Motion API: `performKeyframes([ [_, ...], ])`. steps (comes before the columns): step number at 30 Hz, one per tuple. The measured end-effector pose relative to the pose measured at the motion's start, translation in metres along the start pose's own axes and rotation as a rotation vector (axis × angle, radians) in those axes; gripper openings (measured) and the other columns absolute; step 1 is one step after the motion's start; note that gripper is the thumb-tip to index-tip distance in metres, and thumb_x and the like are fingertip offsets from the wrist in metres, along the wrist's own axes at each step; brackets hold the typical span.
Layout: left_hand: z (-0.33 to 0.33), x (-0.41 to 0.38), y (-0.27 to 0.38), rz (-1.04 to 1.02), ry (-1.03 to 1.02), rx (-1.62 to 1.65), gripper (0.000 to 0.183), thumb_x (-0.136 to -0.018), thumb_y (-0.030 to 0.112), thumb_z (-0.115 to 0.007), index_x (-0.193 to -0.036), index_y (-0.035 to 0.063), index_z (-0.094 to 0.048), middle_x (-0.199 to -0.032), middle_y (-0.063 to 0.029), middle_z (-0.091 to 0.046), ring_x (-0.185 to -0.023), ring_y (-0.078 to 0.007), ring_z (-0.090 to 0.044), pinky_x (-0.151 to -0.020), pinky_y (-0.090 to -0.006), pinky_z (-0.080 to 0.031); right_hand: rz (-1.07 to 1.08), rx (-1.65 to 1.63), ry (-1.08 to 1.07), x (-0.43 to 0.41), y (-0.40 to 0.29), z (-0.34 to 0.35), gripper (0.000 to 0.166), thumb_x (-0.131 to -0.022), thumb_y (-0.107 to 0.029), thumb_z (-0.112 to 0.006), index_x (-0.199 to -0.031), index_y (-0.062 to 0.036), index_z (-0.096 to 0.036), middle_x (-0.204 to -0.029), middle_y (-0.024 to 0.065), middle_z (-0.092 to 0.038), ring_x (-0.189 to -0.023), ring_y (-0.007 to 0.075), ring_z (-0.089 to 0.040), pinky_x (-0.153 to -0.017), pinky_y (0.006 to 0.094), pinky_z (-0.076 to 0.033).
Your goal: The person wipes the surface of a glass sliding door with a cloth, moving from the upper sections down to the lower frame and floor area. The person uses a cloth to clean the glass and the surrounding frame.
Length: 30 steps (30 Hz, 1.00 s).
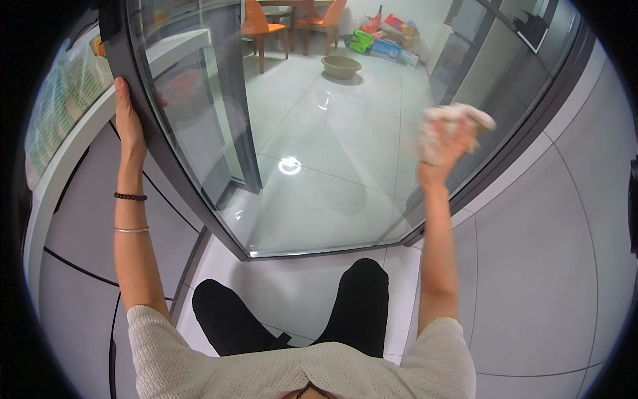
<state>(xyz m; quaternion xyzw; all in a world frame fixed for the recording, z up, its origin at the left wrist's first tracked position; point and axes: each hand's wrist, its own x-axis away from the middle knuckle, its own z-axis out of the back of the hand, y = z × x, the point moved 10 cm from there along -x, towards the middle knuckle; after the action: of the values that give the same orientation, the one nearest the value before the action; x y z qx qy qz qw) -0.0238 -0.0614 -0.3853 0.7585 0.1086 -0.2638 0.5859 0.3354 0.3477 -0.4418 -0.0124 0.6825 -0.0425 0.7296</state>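
Note:
A glass door [319, 199] in a dark grey frame stands before me. My left hand [130, 119] rests against the edge of that frame at the left, its thumb pointing up. At the right, my right hand [446, 144] holds a whitish cloth [456, 113] against or close to the glass; hand and cloth are blurred. Whether the cloth touches the pane cannot be told. The fingers of my left hand are mostly hidden behind the frame.
Behind the glass are a round basin [341, 67] on the tiled floor, orange chairs [266, 27] and a pile of bags and packages [384, 42]. A white countertop [65, 129] with a plastic-wrapped bundle [70, 95] runs along my left. A tiled wall [533, 239] stands at the right.

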Motion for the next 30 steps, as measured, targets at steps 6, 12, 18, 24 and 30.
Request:
performKeyframes([
  [6, -0.003, -0.006, -0.002, -0.040, -0.022, -0.002, 0.066, -0.086, 0.065, -0.034, -0.083, 0.0041, -0.059, -0.071, -0.0088, -0.061, -0.064, -0.0167, -0.059, -0.057, -0.0266, -0.047, -0.676, -0.090, 0.322, 0.055, 0.168, 0.095, 0.068, -0.090, -0.026, -0.053, -0.140, -0.0001, -0.016, -0.146, 0.0164, -0.015, -0.135, 0.0294, -0.016, -0.108, 0.0425, -0.018],
  [12, 0.000, -0.006, 0.001, -0.063, -0.015, -0.016, 0.066, -0.086, 0.064, -0.036, -0.090, 0.0030, -0.059, -0.076, -0.0111, -0.063, -0.069, -0.0178, -0.060, -0.061, -0.0281, -0.048, -0.390, 0.189, 0.276, 0.099, -0.008, -0.022, 0.074, -0.091, -0.037, -0.048, -0.143, -0.0073, -0.006, -0.148, 0.0190, -0.006, -0.136, 0.0325, -0.009, -0.109, 0.0438, -0.013],
  [18, -0.006, -0.004, 0.005, -0.075, -0.014, 0.003, 0.064, -0.087, 0.063, -0.037, -0.092, 0.0025, -0.059, -0.076, -0.0126, -0.063, -0.069, -0.0199, -0.061, -0.058, -0.0297, -0.049, -0.359, -0.051, -0.134, 0.141, -0.217, -0.146, 0.061, -0.083, -0.030, -0.053, -0.140, -0.0274, -0.029, -0.147, 0.0100, -0.015, -0.124, 0.0433, -0.019, -0.099, 0.0607, -0.015],
  [24, -0.002, -0.022, -0.006, -0.144, -0.125, -0.017, 0.060, -0.088, 0.060, -0.039, -0.098, 0.0035, -0.056, -0.083, -0.0124, -0.062, -0.071, -0.0198, -0.061, -0.065, -0.0303, -0.050, 0.043, 0.096, -0.386, 0.113, -0.206, -0.143, 0.051, -0.076, -0.029, -0.057, -0.122, -0.0494, -0.049, -0.137, 0.0067, -0.035, -0.108, 0.0414, -0.036, -0.094, 0.0586, -0.021],
  [30, 0.020, -0.025, -0.001, -0.153, -0.017, -0.112, 0.062, -0.086, 0.062, -0.040, -0.097, 0.0036, -0.058, -0.082, -0.0114, -0.063, -0.073, -0.0189, -0.060, -0.064, -0.0291, -0.049, 0.124, 0.352, -0.056, -0.076, -0.113, -0.047, 0.052, -0.081, -0.029, -0.057, -0.131, -0.0303, -0.045, -0.147, 0.0128, -0.018, -0.133, 0.0419, -0.013, -0.104, 0.0590, -0.011],
])
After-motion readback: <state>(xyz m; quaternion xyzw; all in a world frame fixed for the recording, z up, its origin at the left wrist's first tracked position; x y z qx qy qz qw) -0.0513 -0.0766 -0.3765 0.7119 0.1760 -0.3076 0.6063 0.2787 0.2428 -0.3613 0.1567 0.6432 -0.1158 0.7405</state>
